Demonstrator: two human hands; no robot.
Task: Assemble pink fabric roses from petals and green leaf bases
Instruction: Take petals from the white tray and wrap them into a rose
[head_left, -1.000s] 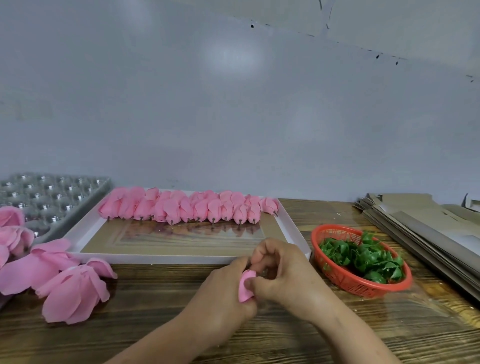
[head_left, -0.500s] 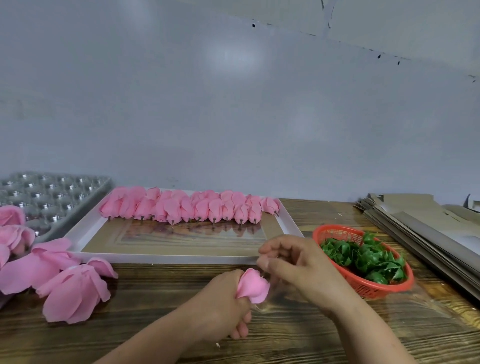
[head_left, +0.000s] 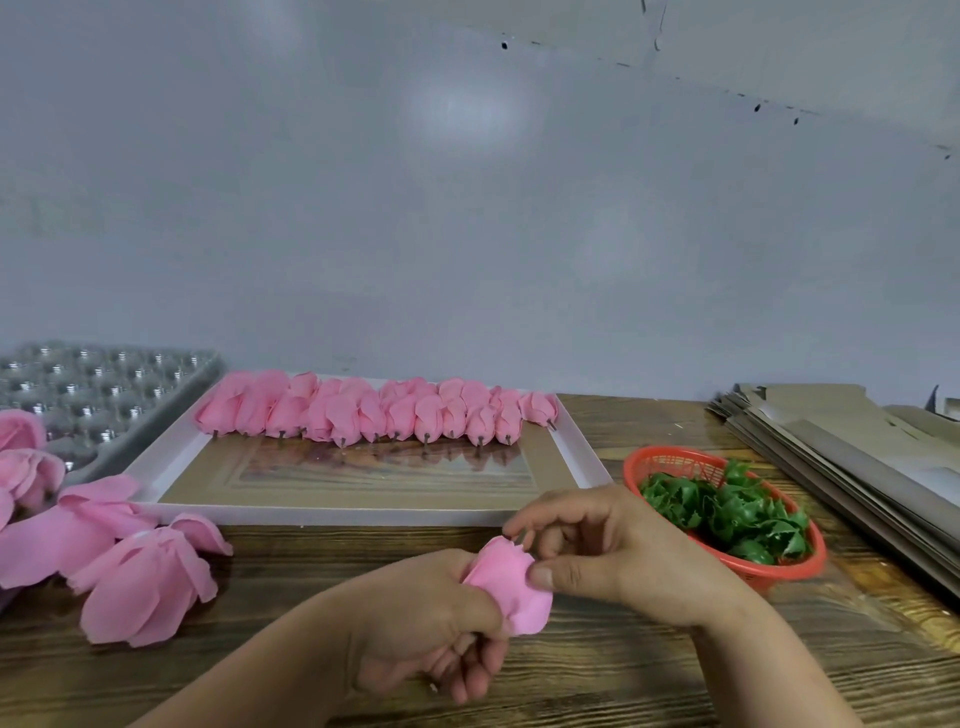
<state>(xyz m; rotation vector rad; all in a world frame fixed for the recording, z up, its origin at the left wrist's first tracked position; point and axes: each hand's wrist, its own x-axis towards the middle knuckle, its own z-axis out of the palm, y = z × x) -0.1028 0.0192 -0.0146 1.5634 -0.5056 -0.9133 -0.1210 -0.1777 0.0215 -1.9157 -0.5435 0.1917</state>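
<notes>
Pink fabric, a half-made rose (head_left: 511, 590), sat bunched in the left hand (head_left: 426, 623), whose fingers were curled tightly round its lower end just above the wooden table (head_left: 597, 675). From the other side the right hand (head_left: 618, 551) pinched the rose's upper edge, its thumb pressed on the fabric and its forefinger hooked over the top, the other fingers loosely bent.

Just right of that hand stood a red basket (head_left: 789, 569) full of green leaf bases (head_left: 727, 512). At the table's left edge lay a heap of loose pink petals (head_left: 140, 582), opened out and overlapping, with more pink blooms behind them.

Beyond the hands lay a white-rimmed tray (head_left: 337, 514) with a shiny brown floor. Along its far side lay a row of finished pink buds (head_left: 374, 410), packed side by side, short dark stems pointing toward the person.

Left of the tray was a grey moulded tray (head_left: 104, 384) of small round cups. At the far right a stack of flat cardboard sheets (head_left: 841, 447) lay fanned out. A pale wall (head_left: 467, 208) rose behind everything.
</notes>
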